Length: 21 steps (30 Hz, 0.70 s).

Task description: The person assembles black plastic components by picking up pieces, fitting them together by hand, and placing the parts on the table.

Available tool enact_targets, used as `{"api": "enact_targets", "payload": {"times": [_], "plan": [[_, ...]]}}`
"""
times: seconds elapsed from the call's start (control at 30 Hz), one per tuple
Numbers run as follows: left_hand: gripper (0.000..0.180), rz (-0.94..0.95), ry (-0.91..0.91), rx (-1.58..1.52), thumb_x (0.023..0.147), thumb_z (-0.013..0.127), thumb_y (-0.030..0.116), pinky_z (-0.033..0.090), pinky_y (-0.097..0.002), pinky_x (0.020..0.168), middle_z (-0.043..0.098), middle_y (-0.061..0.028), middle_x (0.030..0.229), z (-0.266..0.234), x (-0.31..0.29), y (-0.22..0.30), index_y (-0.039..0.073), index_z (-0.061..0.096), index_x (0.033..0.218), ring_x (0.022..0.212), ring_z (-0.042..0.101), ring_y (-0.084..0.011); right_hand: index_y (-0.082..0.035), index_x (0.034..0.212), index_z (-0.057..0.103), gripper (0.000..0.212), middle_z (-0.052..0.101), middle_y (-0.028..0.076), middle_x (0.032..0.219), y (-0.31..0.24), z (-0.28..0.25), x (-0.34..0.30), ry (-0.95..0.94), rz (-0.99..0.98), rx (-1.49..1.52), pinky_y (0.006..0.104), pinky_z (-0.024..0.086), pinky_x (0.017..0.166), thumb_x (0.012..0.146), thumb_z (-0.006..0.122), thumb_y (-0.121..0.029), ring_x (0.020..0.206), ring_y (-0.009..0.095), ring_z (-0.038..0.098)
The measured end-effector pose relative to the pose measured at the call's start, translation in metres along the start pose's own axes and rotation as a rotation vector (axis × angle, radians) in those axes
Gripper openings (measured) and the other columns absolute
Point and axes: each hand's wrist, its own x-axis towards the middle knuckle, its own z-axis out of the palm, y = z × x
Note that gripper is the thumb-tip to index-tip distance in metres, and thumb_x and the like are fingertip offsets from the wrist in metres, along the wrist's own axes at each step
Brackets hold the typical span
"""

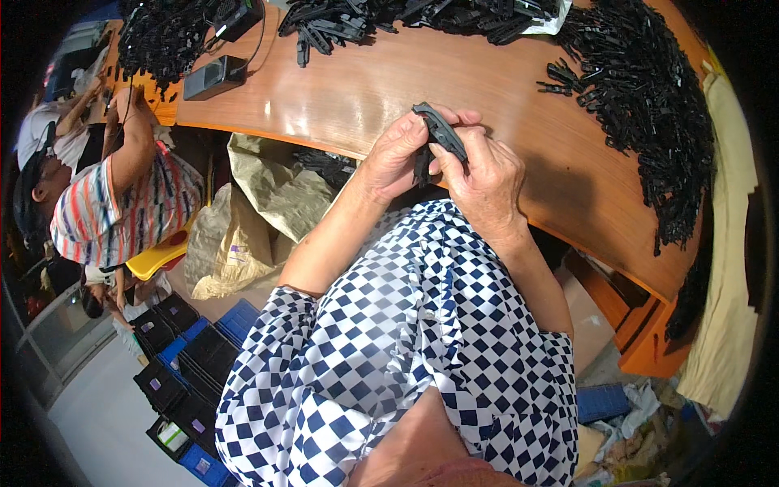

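Observation:
Between my two hands, over the near edge of the wooden table (324,97), is a curved black plastic part (442,130); its exact kind I cannot make out. My left hand (395,152) grips it from the left, with another dark piece (422,166) hanging below the fingers. My right hand (483,169) closes on the part from the right, thumb pressed against its lower side. Along the table's right side spreads a large heap of similar black plastic parts (641,105). More such black parts (438,12) are piled at the far edge.
A black box-shaped device (215,79) with a cable sits at the table's left. Beyond it, a co-worker in a striped shirt (130,195) sits by another black heap (162,40). Woven sacks (235,235) lie left of me. Black and blue crates (195,357) stand on the floor.

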Motion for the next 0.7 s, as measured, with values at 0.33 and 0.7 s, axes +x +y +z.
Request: {"api": "enact_targets", "payload": {"times": [0.33, 0.7], "plan": [[0.044, 0.026, -0.048, 0.090, 0.088, 0.062, 0.035, 0.041, -0.0462, 0.102, 0.047, -0.0235, 0.131, -0.005, 0.004, 0.004, 0.001, 0.056, 0.115, 0.122, 0.047, -0.0361, -0.007, 0.086, 0.059, 0.020, 0.064, 0.005, 0.066, -0.001, 0.003, 0.001, -0.067, 0.077, 0.036, 0.0326, 0.047, 0.054, 0.076, 0.075, -0.015, 0.060, 0.022, 0.063], [0.045, 0.021, 0.017, 0.145, 0.088, 0.062, 0.039, 0.044, -0.0434, 0.098, 0.045, -0.0226, 0.133, -0.006, -0.014, 0.013, 0.000, 0.057, 0.110, 0.119, 0.049, -0.0339, -0.008, 0.079, 0.056, 0.017, 0.061, 0.004, 0.059, -0.006, 0.012, 0.005, -0.096, 0.055, 0.179, 0.0372, 0.047, 0.055, 0.082, 0.068, -0.020, 0.058, 0.026, 0.062]]}}
